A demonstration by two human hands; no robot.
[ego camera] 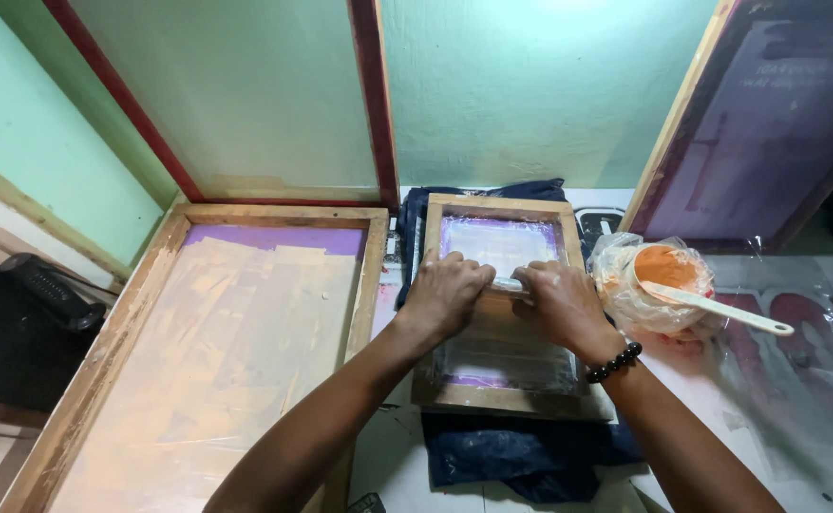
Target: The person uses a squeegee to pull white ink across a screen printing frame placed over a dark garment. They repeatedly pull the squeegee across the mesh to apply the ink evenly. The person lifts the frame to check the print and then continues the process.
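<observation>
Squeegee [509, 283] gripped by left hand [447, 293] and right hand [559, 299] — fingers curled shut, hands side by side, pressed onto small wooden printing screen [498, 211] laid over dark blue fabric [521, 461] — orange ink tub [665, 269] just beside.

Both hands, left hand [447, 290] and right hand [559, 299], gripped a squeegee [509, 283] across a small wooden screen frame [498, 302] lying on dark blue cloth [521, 456]. A bowl of orange ink [665, 271] with a white spatula [716, 308] stood just right.
</observation>
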